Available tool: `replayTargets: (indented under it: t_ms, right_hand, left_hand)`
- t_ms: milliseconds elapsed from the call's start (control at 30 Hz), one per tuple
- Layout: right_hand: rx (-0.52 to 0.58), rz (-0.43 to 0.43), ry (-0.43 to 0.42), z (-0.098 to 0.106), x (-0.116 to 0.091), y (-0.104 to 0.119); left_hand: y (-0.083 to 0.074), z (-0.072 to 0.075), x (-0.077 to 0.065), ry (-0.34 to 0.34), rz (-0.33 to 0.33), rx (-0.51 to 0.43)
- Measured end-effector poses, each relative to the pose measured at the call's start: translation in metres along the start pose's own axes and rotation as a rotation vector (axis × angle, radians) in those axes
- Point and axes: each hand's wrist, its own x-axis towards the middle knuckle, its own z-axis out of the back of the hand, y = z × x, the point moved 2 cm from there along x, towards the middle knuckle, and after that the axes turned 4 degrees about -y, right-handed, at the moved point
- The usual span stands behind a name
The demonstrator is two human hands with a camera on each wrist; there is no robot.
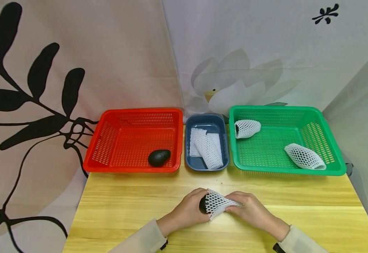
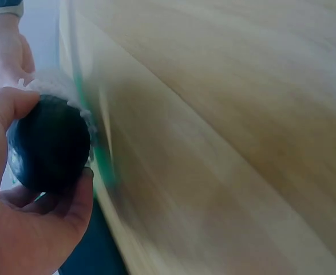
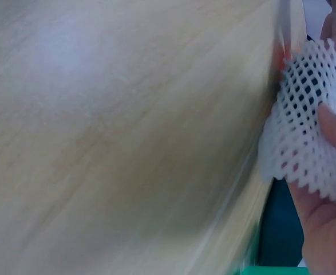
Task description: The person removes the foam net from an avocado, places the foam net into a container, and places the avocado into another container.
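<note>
Over the front of the table, my left hand (image 1: 190, 208) grips a dark avocado (image 2: 52, 143) by its rounded end, with thumb and fingers around it. A white foam net sleeve (image 1: 217, 203) covers the avocado's other part, and its rim spreads around the fruit. My right hand (image 1: 250, 210) pinches the narrow, gathered end of that sleeve between thumb and fingers. In the right wrist view the net sleeve (image 3: 305, 120) shows its open mesh, with the thumb pressed on it. The rounded end of the avocado stays bare.
A red basket (image 1: 133, 169) at the back left holds one bare avocado (image 1: 159, 158). The small blue bin (image 1: 207, 168) in the middle contains several flat net sleeves (image 1: 207, 149). In the green basket (image 1: 288, 171) at right lie two sleeved pieces (image 1: 305, 157). A patterned curtain hangs behind.
</note>
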Motion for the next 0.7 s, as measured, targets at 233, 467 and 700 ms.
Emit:
replayTargets:
  t_ms: [233, 467, 700]
  right_hand:
    - [-0.044, -0.038, -0.020, 0.004, -0.001, -0.001]
    - [-0.111, -0.146, -0.047, 0.010, -0.001, -0.001]
    - [-0.096, -0.163, -0.068, 0.014, 0.002, -0.001]
  left_hand:
    - [0.007, 0.005, -0.005, 0.005, 0.024, -0.079]
    - [0.010, 0.015, -0.010, -0.025, 0.030, -0.110]
    - [0.012, 0.030, -0.013, -0.093, 0.042, -0.134]
